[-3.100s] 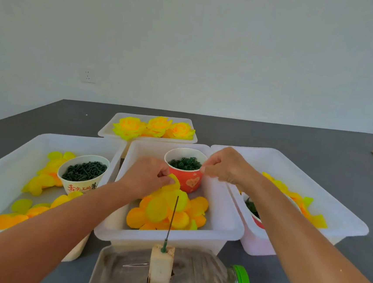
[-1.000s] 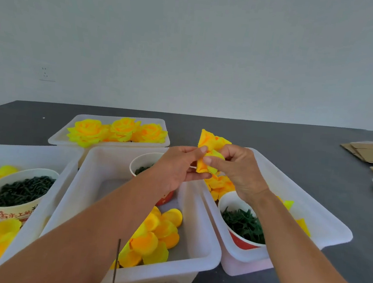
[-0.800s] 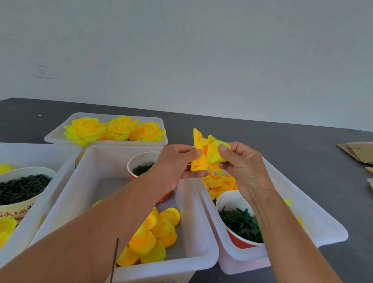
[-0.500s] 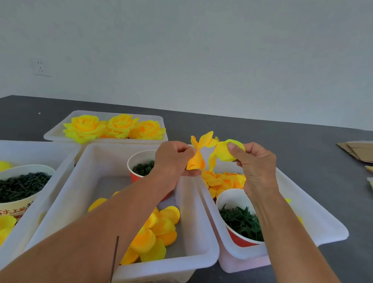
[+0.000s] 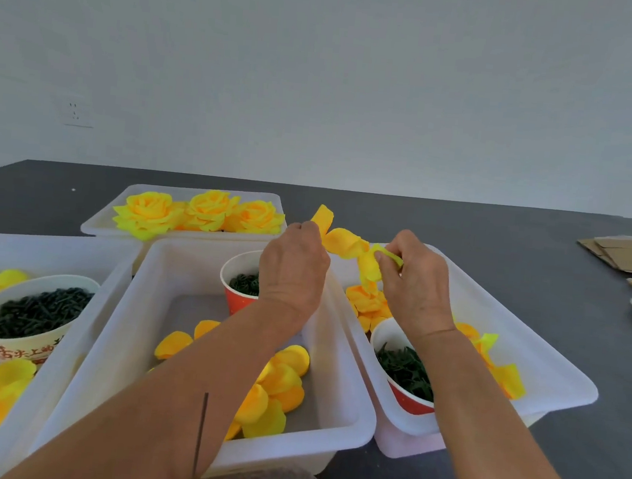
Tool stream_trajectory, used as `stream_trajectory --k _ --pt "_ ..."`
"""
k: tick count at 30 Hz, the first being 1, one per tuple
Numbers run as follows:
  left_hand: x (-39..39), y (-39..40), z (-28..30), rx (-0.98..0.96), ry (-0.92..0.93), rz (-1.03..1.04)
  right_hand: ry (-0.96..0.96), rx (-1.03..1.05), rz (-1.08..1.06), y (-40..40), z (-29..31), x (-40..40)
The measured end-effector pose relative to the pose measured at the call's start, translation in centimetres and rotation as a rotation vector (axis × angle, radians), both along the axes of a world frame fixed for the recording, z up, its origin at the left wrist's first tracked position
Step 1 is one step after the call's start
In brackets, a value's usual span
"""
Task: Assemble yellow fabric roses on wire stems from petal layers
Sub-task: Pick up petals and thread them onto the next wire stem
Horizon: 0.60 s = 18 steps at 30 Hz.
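Both hands hold a yellow-orange petal layer [image 5: 347, 242] in the air above the bins. My left hand [image 5: 294, 266] pinches its left end, and my right hand [image 5: 414, 283] pinches a yellow-green petal at its right end. The layer is stretched out between them. A dark wire stem [image 5: 201, 436] stands upright at the bottom, in front of my left forearm. Three finished yellow roses [image 5: 201, 213] lie in the far white tray [image 5: 95, 226]. Loose petals [image 5: 277, 386] lie in the middle bin [image 5: 349, 397].
A red cup of dark green parts [image 5: 238, 289] stands in the middle bin. The right bin [image 5: 563, 383] holds petals and a red cup of green pieces [image 5: 406, 371]. The left bin [image 5: 77, 336] holds petals and a white cup [image 5: 28, 319]. Cardboard [image 5: 629, 252] lies far right.
Both hands left the middle bin and rose with a bunched petal layer. Over the last second they drew apart, spreading the layer open between them.
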<state>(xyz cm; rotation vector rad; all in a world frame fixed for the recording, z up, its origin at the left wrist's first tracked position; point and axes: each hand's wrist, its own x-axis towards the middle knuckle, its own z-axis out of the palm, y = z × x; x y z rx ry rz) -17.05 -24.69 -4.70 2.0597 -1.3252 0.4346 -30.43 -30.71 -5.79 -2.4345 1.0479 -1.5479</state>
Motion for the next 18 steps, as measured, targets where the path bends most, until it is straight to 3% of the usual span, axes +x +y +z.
stream_trajectory --k 7,12,18 --pt "-0.3 0.2 0.2 0.083 -0.104 0.063 0.062 -0.153 0.044 1.1 0.3 0.2" --pt "0.0 0.2 0.2 0.056 -0.094 0.024 -0.019 0.105 0.084 0.3 0.0 0.0" --pt "-0.3 -0.1 -0.5 0.051 -0.306 -0.158 -0.041 0.270 0.130 -0.1 -0.1 -0.2"
